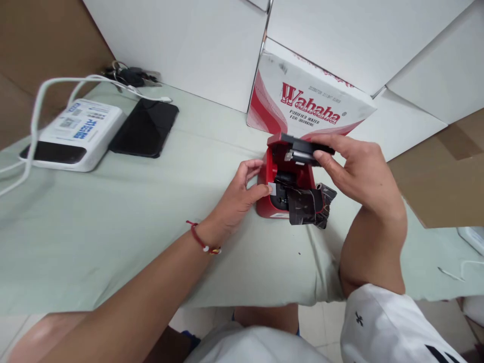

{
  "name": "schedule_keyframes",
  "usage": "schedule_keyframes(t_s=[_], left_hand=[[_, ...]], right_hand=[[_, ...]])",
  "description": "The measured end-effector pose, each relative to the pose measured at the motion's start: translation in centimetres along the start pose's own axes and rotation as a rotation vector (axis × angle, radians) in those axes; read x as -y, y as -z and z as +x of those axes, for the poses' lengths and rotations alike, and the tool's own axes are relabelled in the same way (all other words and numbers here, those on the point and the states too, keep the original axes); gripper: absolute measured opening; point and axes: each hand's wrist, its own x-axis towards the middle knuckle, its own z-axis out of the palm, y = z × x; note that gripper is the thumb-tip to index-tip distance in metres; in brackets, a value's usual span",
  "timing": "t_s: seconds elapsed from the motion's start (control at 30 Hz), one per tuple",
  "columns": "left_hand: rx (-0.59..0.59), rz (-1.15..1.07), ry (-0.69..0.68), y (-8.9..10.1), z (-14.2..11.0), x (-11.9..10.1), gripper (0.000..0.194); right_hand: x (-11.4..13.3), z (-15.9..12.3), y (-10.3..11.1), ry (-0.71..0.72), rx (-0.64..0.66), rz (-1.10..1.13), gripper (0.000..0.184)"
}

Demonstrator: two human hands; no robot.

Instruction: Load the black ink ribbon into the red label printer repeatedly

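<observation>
A small red device (262, 207) that looks like a label printer stands open on the cloth, with black parts inside. From its front hangs a dark, patterned strip (302, 206), crumpled at its right end. My left hand (242, 194) clasps the left side of the device, thumb on the rim by a small pale tab (272, 188). Above the opening, my right hand (357, 169) pinches a black part (302, 147) with a silvery piece under it, between thumb and fingers. Whether this part is the lid or a loose piece I cannot tell.
Behind the device leans a Wahaha water carton (306, 96) against white boxes (189, 45). At left lie a black phone (145, 128), a white device with a dark screen (81, 133), a white cable (36, 111) and keys (132, 75). A brown carton (438, 171) is at right.
</observation>
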Motion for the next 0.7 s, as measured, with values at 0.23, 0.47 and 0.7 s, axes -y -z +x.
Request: schedule_keyframes(t_s=[0.23,0.47,0.7], left_hand=[[0.030,0.262,-0.211,-0.1,-0.7,-0.8,0.047],[-0.021,0.365,-0.192,-0.7,-0.8,-2.0,0.050],[-0.009,0.353,-0.200,-0.2,0.1,-2.5,0.034]], right_hand=[[1.7,-1.8,1.7,0.000,0.253,-0.142,0.035],[2.6,-1.4,0.9,0.065,0.353,-0.244,0.030],[3.9,-0.3,0.5,0.061,0.431,-0.407,0.030]])
